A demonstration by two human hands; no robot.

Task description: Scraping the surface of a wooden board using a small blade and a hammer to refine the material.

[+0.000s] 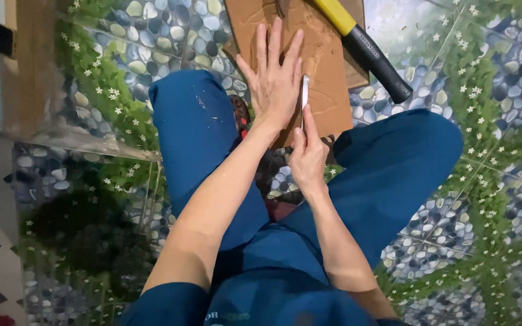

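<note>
The person sits on the tiled floor (pixel 490 72) with knees spread, in blue trousers (pixel 200 133), and a sheet of brown cardboard (pixel 324 72) lies on the floor between the legs, reaching toward the far edge of the view. The left hand (pixel 276 81) lies flat on the cardboard, palm down, fingers spread and pointing away from the body; it grips nothing, only presses the sheet down. Just beside it, on its right, the right hand (pixel 308 158) is closed around a thin, pale blade-like tool (pixel 304 95), forefinger stretched along it; the tool stands nearly upright against the near right part of the cardboard, touching the edge of the left hand's palm. Whether its tip is in the cardboard I cannot tell. At the far right edge of the cardboard rests a hammer (pixel 367 48) with a yellow shaft and a black rubber handle, lying slantwise, its handle end out over the floor and its head out of view. The floor tiles show printed pebbles, green leaves and small white flowers. To the left a wooden post (pixel 34 66) rises from the floor, well apart from both hands.
</note>
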